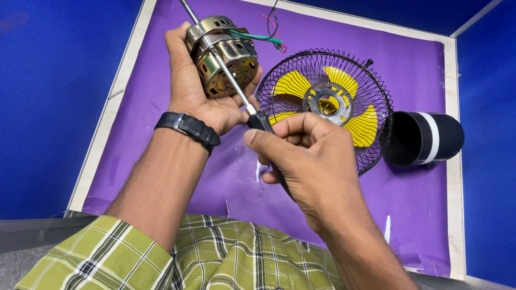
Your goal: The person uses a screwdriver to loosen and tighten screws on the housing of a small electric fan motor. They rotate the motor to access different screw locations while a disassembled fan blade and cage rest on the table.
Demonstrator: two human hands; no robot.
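My left hand (195,87) grips a brass-coloured fan motor (225,57) above the purple mat; a steel shaft sticks out of it to the upper left, and green, red and black wires trail from its top. My right hand (304,159) is closed around the black handle of a screwdriver (239,88), whose metal shank runs up and left to the motor's casing. A black watch sits on my left wrist.
A black wire fan guard (375,101) with yellow blades (365,124) lies on the purple mat (154,149) right of the motor. A black cylinder with a white band (424,138) lies at the right edge. Blue partition walls surround the table.
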